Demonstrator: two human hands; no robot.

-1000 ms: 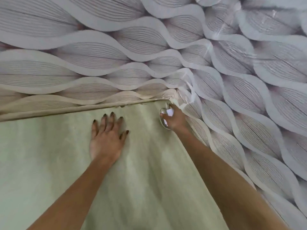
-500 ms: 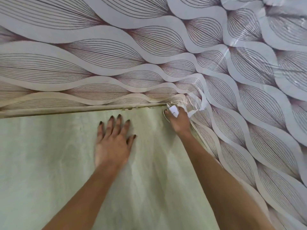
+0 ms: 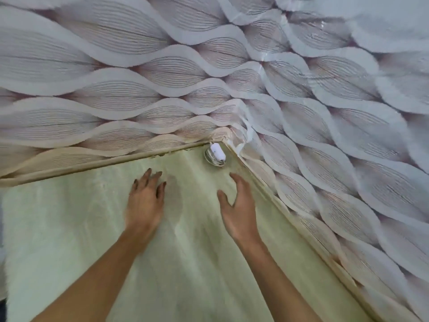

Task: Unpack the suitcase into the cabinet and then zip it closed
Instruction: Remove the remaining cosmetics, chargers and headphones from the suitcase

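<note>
1 head-worn view only. It faces forward and down, close over a pale green shelf (image 3: pixel 69 228) meeting patterned walls (image 3: pixel 116 66).

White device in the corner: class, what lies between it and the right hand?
Nothing: the head view shows only bare pale-green surface between the white device and the open right hand.

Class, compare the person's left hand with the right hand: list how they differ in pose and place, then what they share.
The left hand has its thumb close to the fingers; the right hand spreads its thumb wide. The right hand lies nearer the side wall and the small white device in the corner; the left hand is further from both. Both are open, palm down over the shelf, holding nothing.
</note>
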